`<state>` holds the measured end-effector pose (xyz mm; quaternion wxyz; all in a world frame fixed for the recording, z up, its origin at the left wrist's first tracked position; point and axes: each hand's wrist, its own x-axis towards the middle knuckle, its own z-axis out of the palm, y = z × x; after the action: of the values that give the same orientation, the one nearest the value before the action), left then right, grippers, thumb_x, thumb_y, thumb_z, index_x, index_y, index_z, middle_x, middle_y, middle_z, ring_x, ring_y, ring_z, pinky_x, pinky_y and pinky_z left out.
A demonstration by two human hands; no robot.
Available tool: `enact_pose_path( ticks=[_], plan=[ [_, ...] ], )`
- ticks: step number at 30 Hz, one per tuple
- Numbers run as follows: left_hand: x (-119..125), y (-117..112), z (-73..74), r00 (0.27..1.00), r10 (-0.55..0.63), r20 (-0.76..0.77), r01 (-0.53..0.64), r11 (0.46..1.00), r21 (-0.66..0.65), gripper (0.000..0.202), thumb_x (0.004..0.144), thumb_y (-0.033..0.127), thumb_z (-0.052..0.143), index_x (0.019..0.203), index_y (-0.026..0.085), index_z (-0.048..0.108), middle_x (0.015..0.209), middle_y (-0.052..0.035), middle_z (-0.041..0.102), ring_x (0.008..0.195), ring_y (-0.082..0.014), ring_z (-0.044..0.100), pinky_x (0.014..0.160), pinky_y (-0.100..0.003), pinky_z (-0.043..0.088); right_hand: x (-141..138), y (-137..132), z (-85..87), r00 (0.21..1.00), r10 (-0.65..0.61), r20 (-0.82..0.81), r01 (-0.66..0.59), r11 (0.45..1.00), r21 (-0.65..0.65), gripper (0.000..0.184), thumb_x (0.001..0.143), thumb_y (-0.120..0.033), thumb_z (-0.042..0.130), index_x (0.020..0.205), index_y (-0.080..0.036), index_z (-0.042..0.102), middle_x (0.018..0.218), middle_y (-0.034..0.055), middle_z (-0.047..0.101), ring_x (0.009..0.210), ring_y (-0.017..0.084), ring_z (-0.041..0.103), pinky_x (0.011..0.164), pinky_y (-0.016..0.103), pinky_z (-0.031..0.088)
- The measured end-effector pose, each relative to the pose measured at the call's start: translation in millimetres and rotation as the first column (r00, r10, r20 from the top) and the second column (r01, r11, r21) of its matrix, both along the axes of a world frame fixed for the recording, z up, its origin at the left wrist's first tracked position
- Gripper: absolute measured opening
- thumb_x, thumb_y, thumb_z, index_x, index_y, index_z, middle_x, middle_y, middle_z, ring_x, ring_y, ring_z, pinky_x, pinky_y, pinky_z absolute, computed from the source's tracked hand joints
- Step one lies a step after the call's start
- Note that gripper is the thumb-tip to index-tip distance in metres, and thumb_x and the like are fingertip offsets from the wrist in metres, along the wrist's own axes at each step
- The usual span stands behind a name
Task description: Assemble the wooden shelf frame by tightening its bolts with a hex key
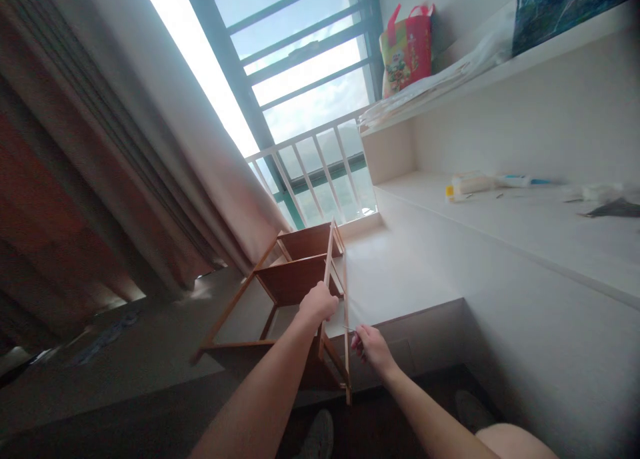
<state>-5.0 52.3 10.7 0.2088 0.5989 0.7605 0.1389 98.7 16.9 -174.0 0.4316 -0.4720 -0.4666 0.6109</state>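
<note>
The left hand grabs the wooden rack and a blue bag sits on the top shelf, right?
Not quite: in the head view the bag is red, not blue. It does sit on the top shelf, and the left hand grabs the wooden rack.

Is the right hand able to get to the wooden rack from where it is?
Probably yes. The right hand, pinching a thin tool, sits just beside a side rail of the rack, with nothing between them. The left hand grips a rail higher up.
</note>
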Motion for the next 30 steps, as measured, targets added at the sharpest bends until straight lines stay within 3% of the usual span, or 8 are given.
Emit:
enact_pose_path(
  ticks=[6,12,23,30],
  plan=[
    [25,3,8.5,0.965,-0.106,-0.24,0.098,0.994,-0.044,0.024,0.072,0.022,0.054,0.094,0.014,0.059,0.096,-0.0173,0.067,0.094,-0.0287,0.065,0.079,-0.036,0.049,-2,7,7.6,0.998,-0.037,-0.059,0.037,0.999,0.011,0.042,0.084,-0.047,0.034,0.065,-0.015,0.052,0.056,0.0014,0.05,0.045,0.009,0.044,0.04,0.019,0.033],
    [41,-17,13.9,0.915,-0.195,-0.353,0.181,0.981,-0.071,0.029,0.079,0.027,0.043,0.102,0.016,0.057,0.106,-0.0155,0.066,0.101,-0.0268,0.064,0.084,-0.036,0.049,-9,10,12.7,0.996,-0.069,-0.054,0.068,0.998,-0.007,0.038,0.085,-0.044,0.032,0.066,-0.016,0.049,0.06,0.0021,0.054,0.044,0.008,0.043,0.038,0.018,0.032],
    [-8,-54,14.9,0.779,-0.36,-0.513,0.364,0.926,-0.098,0.027,0.087,0.035,0.033,0.102,0.022,0.053,0.098,-0.009,0.068,0.091,-0.022,0.065,0.078,-0.032,0.048,-5,9,19.2,0.996,-0.068,-0.056,0.07,0.997,0.039,0.041,0.085,-0.045,0.032,0.062,-0.016,0.049,0.057,0.0014,0.053,0.042,0.008,0.045,0.039,0.02,0.033],
    [-5,-54,19.8,0.709,-0.37,-0.6,0.37,0.92,-0.131,0.032,0.089,0.039,0.027,0.102,0.02,0.049,0.095,-0.0115,0.068,0.088,-0.0264,0.067,0.075,-0.036,0.049,1,4,23.6,0.997,-0.061,-0.054,0.063,0.997,0.034,0.04,0.083,-0.045,0.033,0.061,-0.016,0.049,0.056,0.0011,0.053,0.041,0.008,0.044,0.038,0.019,0.031]
  ],
)
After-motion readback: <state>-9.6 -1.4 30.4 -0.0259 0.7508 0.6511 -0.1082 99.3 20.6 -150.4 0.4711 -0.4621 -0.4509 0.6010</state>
